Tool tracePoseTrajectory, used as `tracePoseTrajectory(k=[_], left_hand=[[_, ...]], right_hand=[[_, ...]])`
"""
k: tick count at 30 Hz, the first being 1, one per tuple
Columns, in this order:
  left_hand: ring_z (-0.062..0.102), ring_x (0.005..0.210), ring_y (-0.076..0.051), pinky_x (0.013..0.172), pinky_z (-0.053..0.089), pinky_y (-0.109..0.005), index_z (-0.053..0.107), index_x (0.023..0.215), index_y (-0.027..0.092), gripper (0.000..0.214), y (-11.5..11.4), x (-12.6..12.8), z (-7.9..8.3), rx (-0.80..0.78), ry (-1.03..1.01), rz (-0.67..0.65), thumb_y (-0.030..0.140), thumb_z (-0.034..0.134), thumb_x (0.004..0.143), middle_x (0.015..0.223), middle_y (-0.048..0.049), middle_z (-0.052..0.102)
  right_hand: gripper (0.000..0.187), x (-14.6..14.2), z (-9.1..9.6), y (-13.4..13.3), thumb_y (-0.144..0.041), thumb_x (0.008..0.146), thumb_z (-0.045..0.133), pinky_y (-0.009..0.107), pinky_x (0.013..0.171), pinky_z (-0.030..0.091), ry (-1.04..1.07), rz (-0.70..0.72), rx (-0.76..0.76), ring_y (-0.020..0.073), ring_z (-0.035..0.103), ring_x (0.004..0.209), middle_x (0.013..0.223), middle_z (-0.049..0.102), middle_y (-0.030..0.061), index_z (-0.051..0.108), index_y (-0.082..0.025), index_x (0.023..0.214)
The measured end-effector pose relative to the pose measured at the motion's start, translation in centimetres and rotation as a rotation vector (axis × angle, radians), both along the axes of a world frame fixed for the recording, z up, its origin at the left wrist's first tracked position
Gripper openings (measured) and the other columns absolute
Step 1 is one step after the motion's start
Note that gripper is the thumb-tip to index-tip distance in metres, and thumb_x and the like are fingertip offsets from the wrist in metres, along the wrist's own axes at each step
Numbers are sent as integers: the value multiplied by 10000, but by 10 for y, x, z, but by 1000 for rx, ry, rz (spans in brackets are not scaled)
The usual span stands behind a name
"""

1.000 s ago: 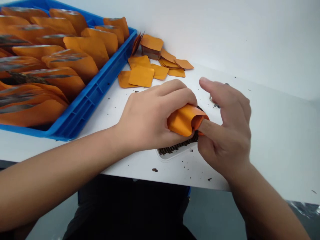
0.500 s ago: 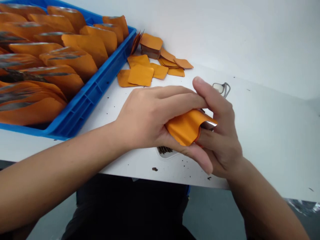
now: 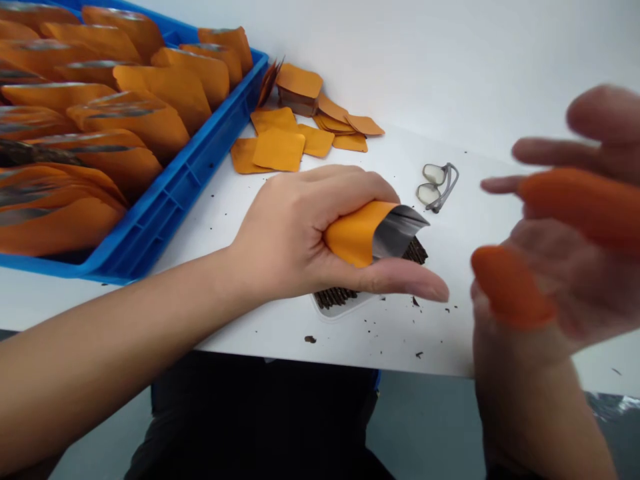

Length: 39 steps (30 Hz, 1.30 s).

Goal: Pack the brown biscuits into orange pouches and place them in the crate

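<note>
My left hand (image 3: 310, 233) is closed round an orange pouch (image 3: 357, 230) whose silver-lined mouth gapes to the right. The pouch sits just over a small white tray of dark brown sticks (image 3: 350, 297) at the table's near edge. My right hand (image 3: 565, 247) is lifted to the right, well away from the pouch, blurred by motion. Its fingers are spread and nothing is in them. Orange finger cots cover its thumb and one finger.
A blue crate (image 3: 200, 167) full of orange pouches fills the left. Loose flat orange pouches (image 3: 280, 147) lie beyond my left hand, with a small stack behind them. A pair of glasses (image 3: 437, 187) rests on the white table (image 3: 500, 120). Dark crumbs dot the near edge.
My right hand has pulled its fingers out of the pouch mouth and swung up and to the right, open. The left hand keeps hold of the pouch, its silver lining exposed.
</note>
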<state>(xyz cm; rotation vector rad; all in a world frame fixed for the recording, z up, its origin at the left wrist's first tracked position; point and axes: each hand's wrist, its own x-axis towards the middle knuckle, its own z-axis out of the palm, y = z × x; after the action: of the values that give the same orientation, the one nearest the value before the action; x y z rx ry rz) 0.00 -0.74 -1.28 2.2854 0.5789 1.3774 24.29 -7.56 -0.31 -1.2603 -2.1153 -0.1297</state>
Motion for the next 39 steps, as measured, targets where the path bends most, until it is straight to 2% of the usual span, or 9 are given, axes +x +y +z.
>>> tracePoseTrajectory(k=[2,3,6,11,18,23,28,33,39], left_hand=[[748,827,-180,743,538,-351,739,964,216,618,-2,1,0,-16,32,29,828,664,926,893,-36,793],[746,823,-180,727,525,-348,739,968,217,606,-3,1,0,-6,43,32,818,668,931,894,-33,794],[740,806,-169,690,499,-328,746,978,208,534,-3,1,-1,30,71,29,738,690,966,884,-28,795],[732,794,-160,667,489,-308,748,1014,185,502,-2,1,0,62,97,29,682,703,964,879,-27,788],[750,827,-181,679,519,-322,738,1032,181,483,-6,2,-3,48,108,56,656,696,964,930,-45,797],[737,801,-181,660,493,-332,738,999,198,499,-9,4,-4,18,102,80,690,663,971,901,-38,792],[733,812,-183,679,497,-340,737,1008,193,514,-10,6,-7,17,96,65,702,681,957,911,-42,782],[740,810,-205,690,518,-362,733,1038,215,506,-8,7,-11,28,54,8,699,754,894,929,-40,782],[744,846,-202,727,538,-364,728,1067,222,521,-8,7,-12,18,27,-43,713,737,893,970,-33,788]], right_hand=[[441,15,13,12,-382,1023,564,626,1329,421,79,10,157,429,400,1614,1713,435,-9,610,-418,1460],[327,23,19,19,-377,1018,618,619,1314,431,22,6,145,412,493,1549,1631,552,42,690,-377,1337],[150,46,27,34,-404,1023,678,650,1321,385,-224,-11,-115,393,563,1506,1527,659,151,731,-274,1075],[243,61,18,38,-527,983,708,692,1313,376,-275,38,-392,386,463,1599,1528,683,59,767,-291,991],[178,53,22,32,-433,959,765,679,1329,375,-239,19,-297,375,498,1581,1546,672,74,774,-277,1045],[109,63,22,30,-431,983,719,712,1285,433,-230,81,-367,361,521,1568,1549,672,6,762,-355,1050],[226,69,17,31,-376,1003,676,674,1277,479,-227,156,-396,318,541,1560,1601,638,1,711,-395,1226],[391,65,16,34,-468,987,711,596,1276,516,-219,134,-478,301,549,1549,1630,612,9,693,-388,1369],[285,60,17,37,-529,945,763,639,1259,500,-146,92,-506,334,577,1519,1557,681,27,809,-348,1161]])
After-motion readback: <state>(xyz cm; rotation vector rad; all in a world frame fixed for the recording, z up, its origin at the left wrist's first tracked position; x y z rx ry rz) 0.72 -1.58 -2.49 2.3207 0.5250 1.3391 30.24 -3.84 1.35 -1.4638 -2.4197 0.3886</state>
